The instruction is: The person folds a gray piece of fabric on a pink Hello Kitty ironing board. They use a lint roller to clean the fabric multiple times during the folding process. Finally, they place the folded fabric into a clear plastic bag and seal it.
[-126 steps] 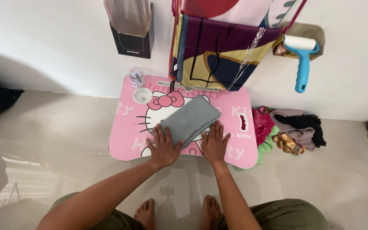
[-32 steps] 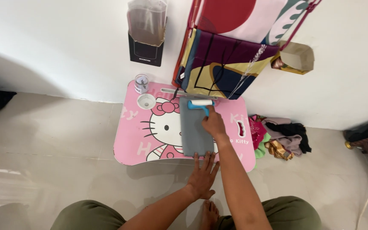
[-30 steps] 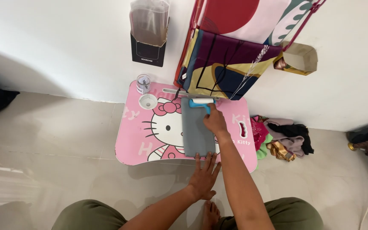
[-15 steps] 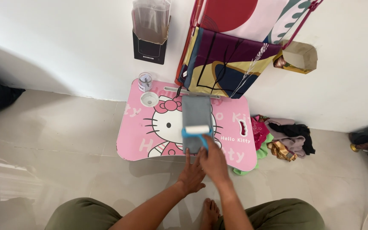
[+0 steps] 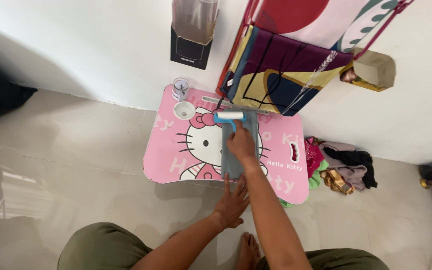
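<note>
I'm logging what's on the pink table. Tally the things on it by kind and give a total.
Grey cloth: 1
Lint roller, held by the right hand: 1
Small jar: 1
White cup holder: 1
Total: 4
The left hand holds down the cloth's near edge on the table.

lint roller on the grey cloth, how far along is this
Done: the grey cloth lies folded flat on the pink table. In hand: the right hand grips the blue lint roller, its head at the cloth's far edge, while the left hand pins the near edge. Left: cannot tell how much lint remains; the clothes pile lies untouched.
</note>
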